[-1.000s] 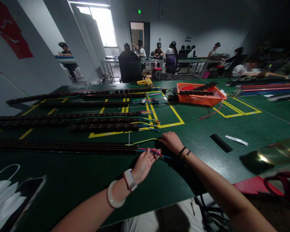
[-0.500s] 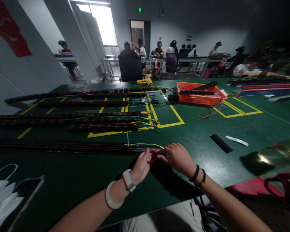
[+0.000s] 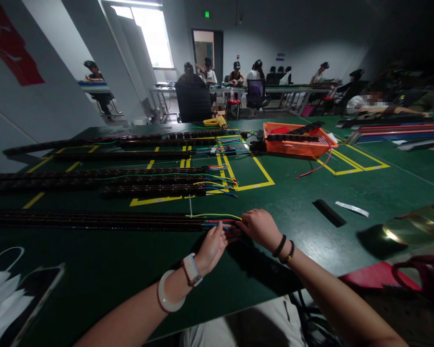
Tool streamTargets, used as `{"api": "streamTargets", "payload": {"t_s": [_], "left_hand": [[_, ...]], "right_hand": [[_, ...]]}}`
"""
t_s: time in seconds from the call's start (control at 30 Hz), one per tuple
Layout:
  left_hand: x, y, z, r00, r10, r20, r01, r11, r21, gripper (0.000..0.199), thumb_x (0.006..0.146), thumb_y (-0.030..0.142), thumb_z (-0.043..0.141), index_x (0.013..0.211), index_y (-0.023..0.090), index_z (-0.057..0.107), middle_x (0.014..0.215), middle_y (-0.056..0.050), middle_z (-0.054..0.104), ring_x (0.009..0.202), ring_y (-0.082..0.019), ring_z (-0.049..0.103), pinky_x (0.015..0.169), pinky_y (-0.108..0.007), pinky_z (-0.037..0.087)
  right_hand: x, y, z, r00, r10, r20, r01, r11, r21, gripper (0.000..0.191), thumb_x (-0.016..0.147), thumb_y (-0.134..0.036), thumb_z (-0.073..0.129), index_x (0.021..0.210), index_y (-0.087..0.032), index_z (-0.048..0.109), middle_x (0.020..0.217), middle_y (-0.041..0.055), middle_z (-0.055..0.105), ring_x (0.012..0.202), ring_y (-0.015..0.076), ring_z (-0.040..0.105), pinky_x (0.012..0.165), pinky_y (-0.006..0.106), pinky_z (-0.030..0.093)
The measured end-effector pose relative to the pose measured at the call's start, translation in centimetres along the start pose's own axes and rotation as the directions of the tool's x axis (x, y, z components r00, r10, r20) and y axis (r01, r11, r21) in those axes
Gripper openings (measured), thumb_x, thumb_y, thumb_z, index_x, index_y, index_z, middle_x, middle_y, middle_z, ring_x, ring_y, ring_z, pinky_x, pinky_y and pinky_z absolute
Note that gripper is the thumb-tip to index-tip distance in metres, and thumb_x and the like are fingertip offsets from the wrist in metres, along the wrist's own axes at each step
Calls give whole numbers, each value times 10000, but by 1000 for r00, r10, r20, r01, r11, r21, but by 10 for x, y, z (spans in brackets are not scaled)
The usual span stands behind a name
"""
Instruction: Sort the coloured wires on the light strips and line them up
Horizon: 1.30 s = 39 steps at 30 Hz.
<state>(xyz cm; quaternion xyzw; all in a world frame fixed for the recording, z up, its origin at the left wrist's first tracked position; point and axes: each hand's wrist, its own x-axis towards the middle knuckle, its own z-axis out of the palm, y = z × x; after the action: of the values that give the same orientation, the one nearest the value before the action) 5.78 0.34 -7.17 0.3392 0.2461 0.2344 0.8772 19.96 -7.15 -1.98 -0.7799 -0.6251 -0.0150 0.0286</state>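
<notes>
Long black cable bundles (image 3: 94,219) lie across the green table, with coloured wires coming out of their right end. Beneath that end, my left hand (image 3: 212,246) pinches the blue and red wires between thumb and fingers. My right hand (image 3: 262,230) is closed at the wire tips, just right of my left hand. A yellow-green wire (image 3: 217,215) arches over to the right hand's fingers. Which wires the right hand grips is hidden behind its fingers. A white tie (image 3: 191,206) stands up from the bundle.
Further bundles (image 3: 155,188) lie beyond, over yellow tape. An orange basket (image 3: 292,147) and a yellow heat gun (image 3: 216,121) are at the back. On the right are a black strip (image 3: 329,213), a white strip (image 3: 352,208) and a bottle (image 3: 415,226). People sit at far tables.
My right hand has shifted slightly left and up, with its fingers closer over the wire ends. My left hand has barely moved. The whole view has shifted a little.
</notes>
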Motion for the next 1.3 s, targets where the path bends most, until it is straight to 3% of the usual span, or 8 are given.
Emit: {"api": "streamTargets", "payload": {"t_s": [0.1,0.3,0.5,0.67,0.9,1.03,1.17,1.3], "left_hand": [[0,0,-1,1000,-1,-6,2,999,36,332,819,453,553,826,124,597,823,-93,665,786,-164,634,732,-271,508],[-1,1,0,1000,-18,13,17,999,33,348,819,454,549,812,109,598,794,-102,664,792,-182,639,741,-288,493],[1,-1,-3,999,-18,30,16,999,42,362,821,467,541,816,110,601,820,-100,661,816,-179,633,777,-297,497],[1,-1,-3,999,-12,38,11,999,45,388,787,516,571,814,129,599,833,-92,658,820,-175,633,799,-302,502],[0,-2,-3,1000,9,20,-10,998,59,395,780,522,578,801,128,599,829,-95,666,837,-191,636,802,-313,499],[0,-1,-3,999,12,30,-14,997,74,398,790,519,564,819,124,601,861,-108,669,847,-191,639,806,-310,500],[-4,2,1,990,-97,105,79,983,166,411,821,496,518,900,102,605,914,-147,674,851,-207,653,801,-317,510],[-11,3,5,961,-194,198,110,923,368,443,809,521,517,810,91,622,758,-135,683,666,-178,661,633,-246,513]], "right_hand": [[6,0,10,996,48,70,-49,999,10,318,904,-397,460,760,-188,651,774,61,659,736,168,608,609,255,343],[4,-3,23,995,73,63,-73,997,-1,356,922,-399,416,770,-182,653,785,71,660,717,181,623,583,251,358],[-14,7,11,997,64,41,-66,997,45,364,906,-476,436,794,-187,628,781,56,645,728,155,607,574,239,333],[-43,14,-3,992,109,-57,-94,971,222,438,918,-514,382,713,-193,598,723,28,616,666,122,562,568,237,295],[-76,-2,0,994,43,105,-76,941,329,433,913,-490,407,654,-192,583,665,11,590,619,118,530,554,243,267],[-75,0,2,994,39,104,-69,949,307,373,933,-412,399,695,-187,579,698,9,598,637,112,538,566,239,276],[-67,12,-4,996,85,35,-90,973,211,356,919,-408,433,684,-185,578,713,16,598,656,120,549,569,249,271],[-59,19,-6,998,42,45,-49,984,172,354,917,-394,445,669,-187,592,714,16,601,637,113,545,565,245,275]]}}
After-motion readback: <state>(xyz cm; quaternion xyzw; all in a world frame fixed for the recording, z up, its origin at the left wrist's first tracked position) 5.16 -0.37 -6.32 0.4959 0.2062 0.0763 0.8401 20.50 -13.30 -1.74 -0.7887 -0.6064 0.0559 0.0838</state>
